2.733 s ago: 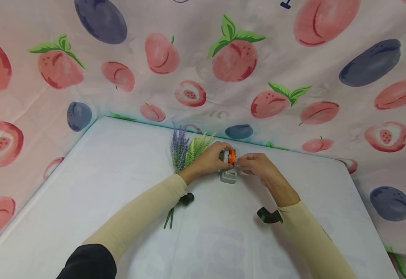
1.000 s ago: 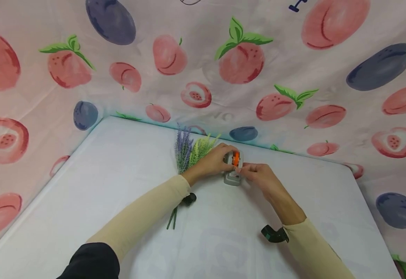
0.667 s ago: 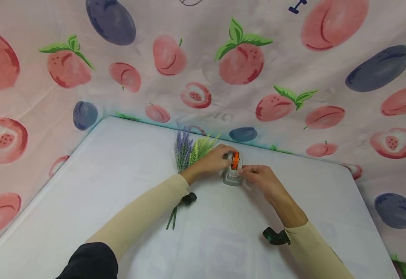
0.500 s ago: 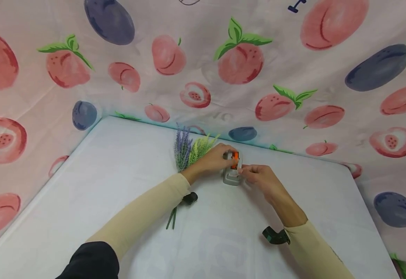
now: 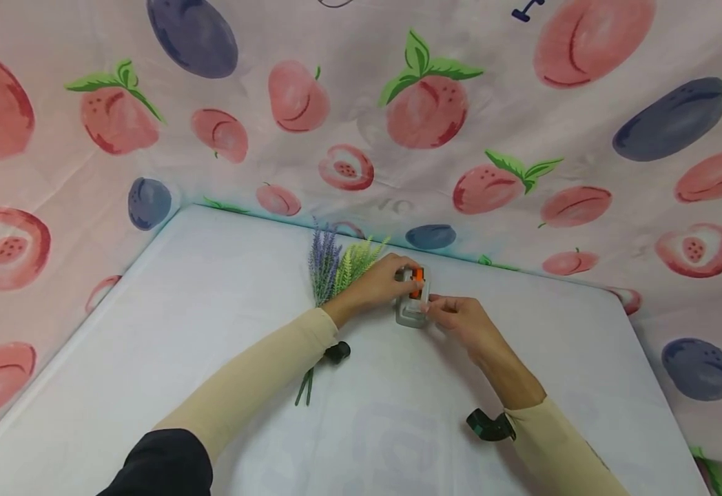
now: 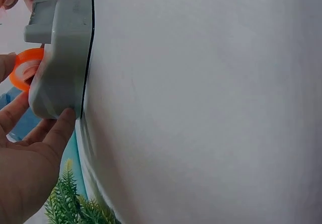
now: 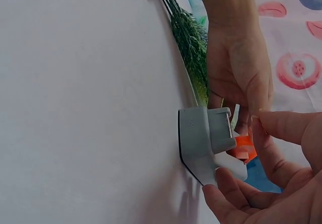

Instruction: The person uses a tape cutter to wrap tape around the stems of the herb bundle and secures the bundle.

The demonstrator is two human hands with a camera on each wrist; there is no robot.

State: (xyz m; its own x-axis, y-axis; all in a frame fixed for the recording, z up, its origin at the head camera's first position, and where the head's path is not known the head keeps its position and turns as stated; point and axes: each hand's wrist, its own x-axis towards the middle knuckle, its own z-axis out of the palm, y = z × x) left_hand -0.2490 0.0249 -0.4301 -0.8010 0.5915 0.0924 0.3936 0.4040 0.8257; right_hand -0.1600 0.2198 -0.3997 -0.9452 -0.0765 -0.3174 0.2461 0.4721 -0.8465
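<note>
A grey tape dispenser [image 5: 407, 318] stands on the white table, with an orange tape roll [image 5: 419, 274] in its middle. My left hand [image 5: 381, 279] holds the roll between thumb and forefinger. In the left wrist view, other fingertips [image 6: 64, 126] of that hand rest against the dispenser's rounded back end. My right hand [image 5: 460, 318] is at the dispenser's front right side. Its thumb and forefinger pinch together by the cutter end [image 7: 221, 126], at the clear tape's end, which barely shows. Its lower fingers [image 7: 229, 186] touch the dispenser's side.
Artificial flowers lie left of the dispenser: a purple lavender sprig [image 5: 324, 265] and a yellow-green sprig [image 5: 356, 260], partly under my left forearm. Dark wrist cameras hang at both wrists, such as the right camera [image 5: 488, 425]. A fruit-print cloth [image 5: 361, 103] borders the table's back.
The orange roll stood higher in the dispenser shortly before and now sits lower in it. My right hand has moved slightly nearer the dispenser's front end, its thumb and forefinger still together.
</note>
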